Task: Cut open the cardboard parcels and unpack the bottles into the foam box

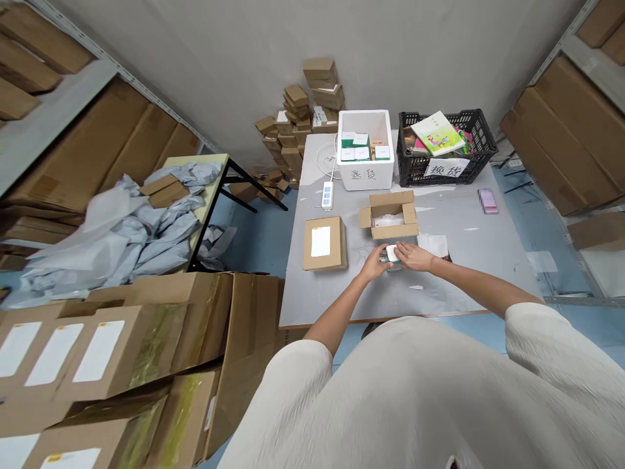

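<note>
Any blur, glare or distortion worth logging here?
Head view: wide-angle stretch on the lower-left cartons; soft, fairly even light, no strong glare; left hand and right hand reasonably clear; purple item on the table pixelated beyond reading.

The wall (234,58) is gray, the floor (254,228) is blue, and shelves (53,127) stand on both sides of a gray table (312,296).

The person wears a loose, off-white short-sleeved top (390,391) of finely creased fabric, its wide sleeves (541,339) leaving the forearms (473,284) bare.
</note>
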`<move>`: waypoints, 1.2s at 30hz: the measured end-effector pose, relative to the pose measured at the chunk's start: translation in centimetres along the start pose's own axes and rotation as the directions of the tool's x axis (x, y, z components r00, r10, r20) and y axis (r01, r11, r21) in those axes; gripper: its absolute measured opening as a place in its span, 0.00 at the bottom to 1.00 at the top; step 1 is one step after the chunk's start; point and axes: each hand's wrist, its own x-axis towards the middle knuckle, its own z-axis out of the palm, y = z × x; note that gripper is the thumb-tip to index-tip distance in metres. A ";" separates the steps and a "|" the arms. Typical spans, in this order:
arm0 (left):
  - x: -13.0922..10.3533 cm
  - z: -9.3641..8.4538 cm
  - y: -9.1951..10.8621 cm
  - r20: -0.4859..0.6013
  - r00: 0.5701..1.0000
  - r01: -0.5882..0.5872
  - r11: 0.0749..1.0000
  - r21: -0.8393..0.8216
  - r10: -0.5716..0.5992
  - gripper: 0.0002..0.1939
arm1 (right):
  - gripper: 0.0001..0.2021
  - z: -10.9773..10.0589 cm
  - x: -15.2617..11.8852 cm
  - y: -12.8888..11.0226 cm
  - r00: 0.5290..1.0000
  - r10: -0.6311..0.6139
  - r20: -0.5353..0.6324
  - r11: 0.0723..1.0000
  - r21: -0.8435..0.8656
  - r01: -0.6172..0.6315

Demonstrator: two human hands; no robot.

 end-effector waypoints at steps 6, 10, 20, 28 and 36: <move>-0.9 0.1 0.7 0.008 1.000 -0.023 0.999 0.045 0.023 0.42 | 0.18 -1.7 0.7 0.4 0.992 0.106 0.072 0.989 0.100 -0.113; -1.8 0.1 1.4 -0.007 1.000 -0.005 0.997 0.081 0.006 0.42 | 0.19 -2.5 2.0 1.6 0.913 0.408 0.010 0.874 0.285 -0.393; -1.0 -0.6 1.4 0.030 0.999 -0.038 0.954 0.298 0.031 0.46 | 0.17 0.9 2.4 1.9 0.856 0.507 -0.101 0.803 0.418 -0.426; -0.2 -1.4 2.4 0.153 0.974 -0.220 0.862 0.457 0.167 0.38 | 0.24 0.7 1.8 -1.8 0.890 0.456 0.006 0.862 0.244 -0.443; -0.1 -2.2 2.7 0.231 0.952 -0.290 0.834 0.469 0.201 0.33 | 0.26 1.4 1.2 0.0 0.807 0.591 -0.005 0.588 0.687 -0.426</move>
